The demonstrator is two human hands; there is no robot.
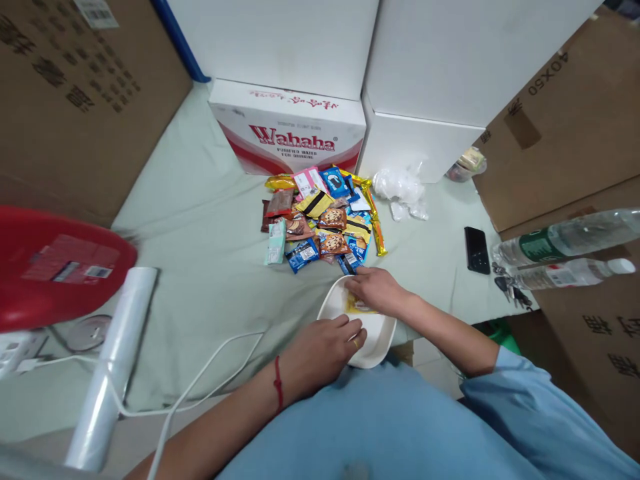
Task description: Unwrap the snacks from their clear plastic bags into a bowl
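A white plastic tray with rounded corners sits close against my body at the table's front edge. My left hand, with a ring and a red string bracelet, is curled over the tray's left rim. Inside the tray lies a yellow snack packet, and the fingers of my right hand are closed on its upper part, hiding some of it. Just beyond the tray is a heap of wrapped snacks, among them a brown cookie packet, a blue packet and a mint-green packet.
Behind the heap stands a white-and-red Wahaha carton. Crumpled clear plastic, a phone, keys and two plastic bottles are to the right. At left are a red object, a plastic-film roll and a white cable.
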